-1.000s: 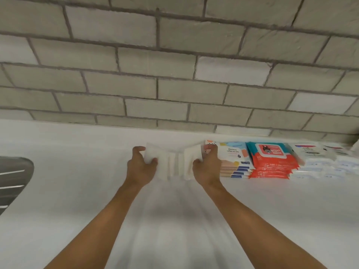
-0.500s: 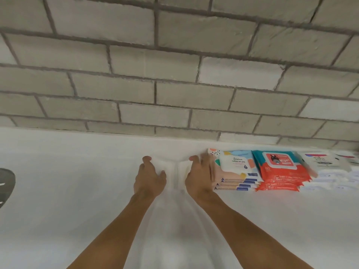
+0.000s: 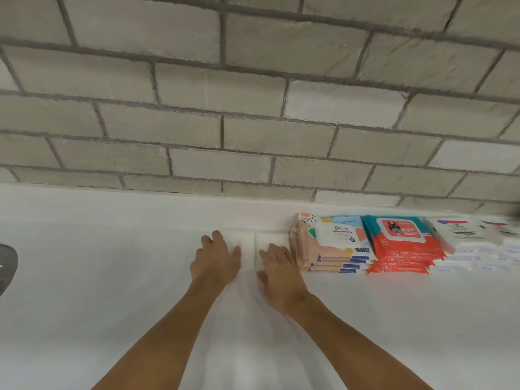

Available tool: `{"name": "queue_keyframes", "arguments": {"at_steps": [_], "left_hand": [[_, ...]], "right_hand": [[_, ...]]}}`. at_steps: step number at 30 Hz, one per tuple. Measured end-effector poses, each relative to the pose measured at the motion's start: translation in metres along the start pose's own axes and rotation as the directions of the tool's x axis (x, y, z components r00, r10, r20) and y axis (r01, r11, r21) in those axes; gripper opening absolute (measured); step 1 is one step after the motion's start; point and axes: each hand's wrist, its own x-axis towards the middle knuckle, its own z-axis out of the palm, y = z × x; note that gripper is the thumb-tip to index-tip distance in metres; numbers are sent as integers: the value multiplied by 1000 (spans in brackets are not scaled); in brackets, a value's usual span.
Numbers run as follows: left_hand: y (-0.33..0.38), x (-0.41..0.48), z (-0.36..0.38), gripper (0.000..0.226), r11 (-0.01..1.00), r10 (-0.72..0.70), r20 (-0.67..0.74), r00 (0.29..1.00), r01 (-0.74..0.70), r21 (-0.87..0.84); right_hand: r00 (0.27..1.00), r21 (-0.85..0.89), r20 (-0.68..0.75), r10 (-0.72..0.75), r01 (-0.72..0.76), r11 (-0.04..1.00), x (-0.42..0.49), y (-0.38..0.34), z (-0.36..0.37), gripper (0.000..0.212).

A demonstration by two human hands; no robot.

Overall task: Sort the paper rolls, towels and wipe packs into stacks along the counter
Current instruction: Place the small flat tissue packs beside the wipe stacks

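Observation:
Two stacks of white folded towels point(image 3: 254, 244) lie side by side on the white counter point(image 3: 112, 277), against the back ledge. My left hand point(image 3: 216, 257) rests flat on the left stack, fingers straight. My right hand point(image 3: 277, 264) rests on the right stack with its fingers spread. Directly right of the towels stands a stack of peach and blue wipe packs point(image 3: 332, 243), then a stack of red and teal wipe packs point(image 3: 402, 246), then white wipe packs point(image 3: 467, 240). No paper rolls are in view.
A grey brick wall point(image 3: 253, 108) rises behind the counter's raised white ledge. The curved edge of a metal sink point(image 3: 7, 263) shows at the far left. The counter stretches bare between the sink and my left hand.
Both hands gripped the white towels from the sides a second ago. They have set them down by the peach packs and now lie flat on top.

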Motion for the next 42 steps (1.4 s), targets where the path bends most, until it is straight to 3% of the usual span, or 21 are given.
{"name": "queue_keyframes", "arguments": {"at_steps": [17, 23, 31, 42], "left_hand": [[-6, -5, -2, 54, 995, 15, -26, 1000, -17, -94], [5, -22, -16, 56, 986, 56, -155, 986, -80, -147], [32, -74, -32, 48, 934, 188, -189, 964, -235, -270], [48, -185, -23, 34, 886, 302, -131, 944, -329, -327]], "right_hand": [[998, 120, -56, -42, 48, 992, -4, 12, -7, 48], [988, 225, -151, -44, 78, 971, -20, 10, -26, 33], [972, 333, -232, 28, 52, 941, -64, 21, -63, 25], [968, 448, -141, 207, -124, 885, -171, 57, -90, 19]]}}
